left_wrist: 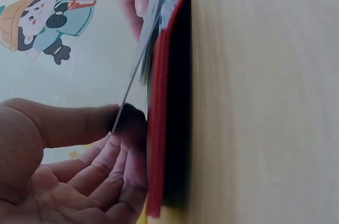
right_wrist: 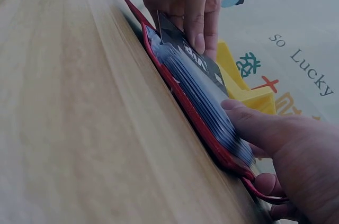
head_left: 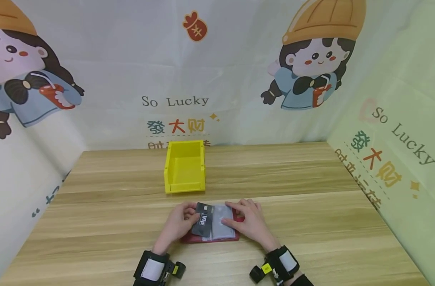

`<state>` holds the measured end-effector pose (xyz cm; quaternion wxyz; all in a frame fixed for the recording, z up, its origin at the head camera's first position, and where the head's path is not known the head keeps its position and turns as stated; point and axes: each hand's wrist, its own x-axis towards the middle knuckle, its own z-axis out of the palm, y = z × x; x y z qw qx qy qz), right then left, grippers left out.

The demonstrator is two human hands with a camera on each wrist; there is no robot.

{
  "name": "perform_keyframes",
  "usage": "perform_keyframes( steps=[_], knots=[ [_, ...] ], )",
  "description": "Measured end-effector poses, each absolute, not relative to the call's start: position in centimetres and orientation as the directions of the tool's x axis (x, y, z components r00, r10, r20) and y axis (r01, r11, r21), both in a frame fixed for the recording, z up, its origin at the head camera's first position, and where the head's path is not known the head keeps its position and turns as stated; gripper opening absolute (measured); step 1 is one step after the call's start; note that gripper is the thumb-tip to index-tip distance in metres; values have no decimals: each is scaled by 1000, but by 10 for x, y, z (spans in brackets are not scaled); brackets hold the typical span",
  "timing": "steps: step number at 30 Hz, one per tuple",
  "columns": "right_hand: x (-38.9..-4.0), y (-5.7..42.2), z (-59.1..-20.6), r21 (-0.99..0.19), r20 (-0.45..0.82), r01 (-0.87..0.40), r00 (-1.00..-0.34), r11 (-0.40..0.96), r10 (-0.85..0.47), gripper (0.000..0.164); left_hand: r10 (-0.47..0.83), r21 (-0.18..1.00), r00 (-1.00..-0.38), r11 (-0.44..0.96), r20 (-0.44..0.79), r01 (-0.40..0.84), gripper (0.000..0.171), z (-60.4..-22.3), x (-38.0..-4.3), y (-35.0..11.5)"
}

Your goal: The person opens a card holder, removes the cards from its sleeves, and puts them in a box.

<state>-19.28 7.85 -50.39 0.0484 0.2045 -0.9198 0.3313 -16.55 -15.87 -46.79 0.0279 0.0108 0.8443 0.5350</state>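
A red card holder (head_left: 191, 239) lies opened flat on the wooden table, with a stack of clear plastic sleeves (head_left: 222, 224) inside. My left hand (head_left: 181, 221) pinches a black card marked "Vip" (head_left: 203, 226) between thumb and fingers. The card slants over the left part of the sleeves, and in the right wrist view its lower edge overlaps the top sleeve (right_wrist: 204, 94). My right hand (head_left: 251, 221) grips the holder's right side, thumb on the sleeves and fingers at the red cover's edge (right_wrist: 246, 173).
Behind the card holder, a yellow plastic bin (head_left: 185, 188) stands on the table (head_left: 292, 178). A printed cloth (head_left: 238, 79) with cartoon figures hangs along the back and sides. Each wrist wears a black strap (head_left: 282, 263) with a small camera.
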Motion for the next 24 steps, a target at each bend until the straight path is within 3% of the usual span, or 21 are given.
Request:
perform_keyframes(
  steps=[6,24],
  knots=[
    [-192,79,-503,-587,224,-409,-911,699,-345,51,-13,875,-998,481,-53,-53,28,-468,-167,-164],
    [-192,80,-502,-583,234,-421,-906,695,-353,52,-191,886,-977,463,96,-4,35,-446,-207,-181]
  ],
)
